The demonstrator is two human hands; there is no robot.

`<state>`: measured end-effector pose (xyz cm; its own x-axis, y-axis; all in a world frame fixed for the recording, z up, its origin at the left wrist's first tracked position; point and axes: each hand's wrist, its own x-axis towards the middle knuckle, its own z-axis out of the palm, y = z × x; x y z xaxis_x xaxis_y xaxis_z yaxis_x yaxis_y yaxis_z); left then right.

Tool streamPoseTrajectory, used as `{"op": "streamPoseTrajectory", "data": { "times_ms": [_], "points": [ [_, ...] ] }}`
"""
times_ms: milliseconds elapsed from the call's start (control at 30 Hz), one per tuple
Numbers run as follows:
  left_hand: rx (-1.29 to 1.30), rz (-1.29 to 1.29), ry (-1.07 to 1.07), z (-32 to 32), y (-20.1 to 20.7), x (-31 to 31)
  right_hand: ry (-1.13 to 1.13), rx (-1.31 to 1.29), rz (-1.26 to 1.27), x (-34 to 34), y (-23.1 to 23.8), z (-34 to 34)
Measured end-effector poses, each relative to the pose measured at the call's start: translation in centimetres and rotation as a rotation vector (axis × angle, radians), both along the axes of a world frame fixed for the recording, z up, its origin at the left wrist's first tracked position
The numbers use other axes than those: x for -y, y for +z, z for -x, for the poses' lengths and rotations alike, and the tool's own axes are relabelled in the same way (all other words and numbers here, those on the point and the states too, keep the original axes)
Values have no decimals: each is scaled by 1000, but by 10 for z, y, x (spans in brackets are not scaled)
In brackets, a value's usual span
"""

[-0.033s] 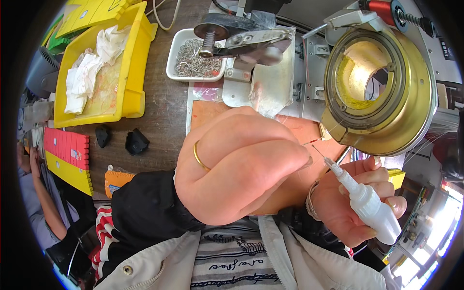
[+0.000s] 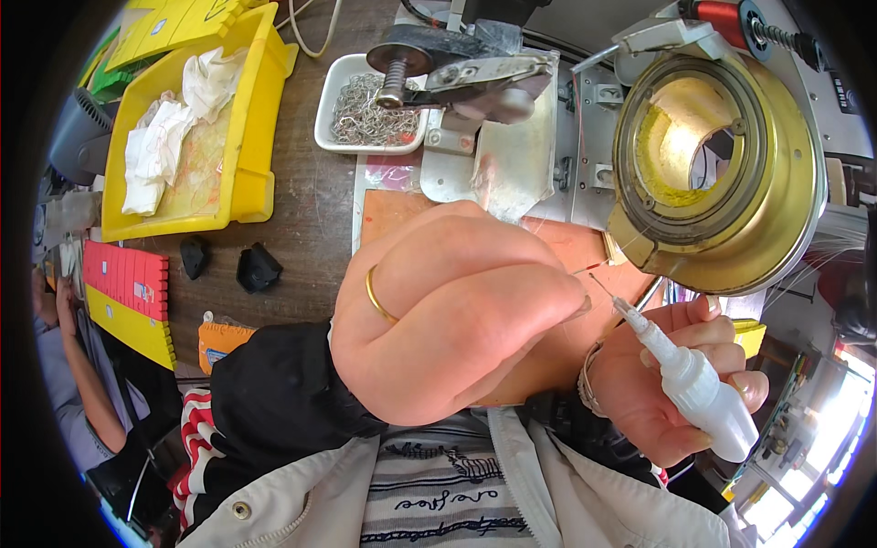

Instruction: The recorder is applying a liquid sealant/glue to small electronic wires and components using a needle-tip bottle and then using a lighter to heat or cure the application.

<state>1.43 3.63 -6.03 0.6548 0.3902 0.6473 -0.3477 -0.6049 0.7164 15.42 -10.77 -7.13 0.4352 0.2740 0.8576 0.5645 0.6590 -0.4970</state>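
My left hand (image 2: 448, 320), with a gold ring on one finger, is closed over the work area, its back toward me. From behind its fingers a thin piece with a dark red end (image 2: 590, 268) sticks out to the right; the grip itself is hidden. My right hand (image 2: 639, 393) wraps around a white squeeze bottle (image 2: 699, 393), tilted with its nozzle toward the upper left. The bottle's fine needle tip (image 2: 599, 282) is just below the red end, with a small gap visible. Beneath the hands lies an orange mat (image 2: 388, 212).
A white tray (image 2: 322, 128) of small wire pieces stands beyond my left hand, beside a metal clamp device (image 2: 457, 73). At right is a brass-coloured ring-shaped machine (image 2: 776, 210) with a red thread spool (image 2: 726, 23). A yellow bin (image 2: 247, 155) holds white cloths. Another person's arm (image 2: 87, 374) shows far left.
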Motion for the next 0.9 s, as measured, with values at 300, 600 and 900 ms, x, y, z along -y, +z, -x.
{"op": "streamPoseTrajectory", "data": {
  "times_ms": [300,600,900],
  "points": [
    [25,7,17,-1,-1,1,10,-47,-21,0,0,0],
    [16,-46,-21,-5,12,-7,-11,-29,75,6,7,-2],
    [-58,-146,-99,-4,9,-14,-100,243,383,-1,8,-19]
  ]
}}
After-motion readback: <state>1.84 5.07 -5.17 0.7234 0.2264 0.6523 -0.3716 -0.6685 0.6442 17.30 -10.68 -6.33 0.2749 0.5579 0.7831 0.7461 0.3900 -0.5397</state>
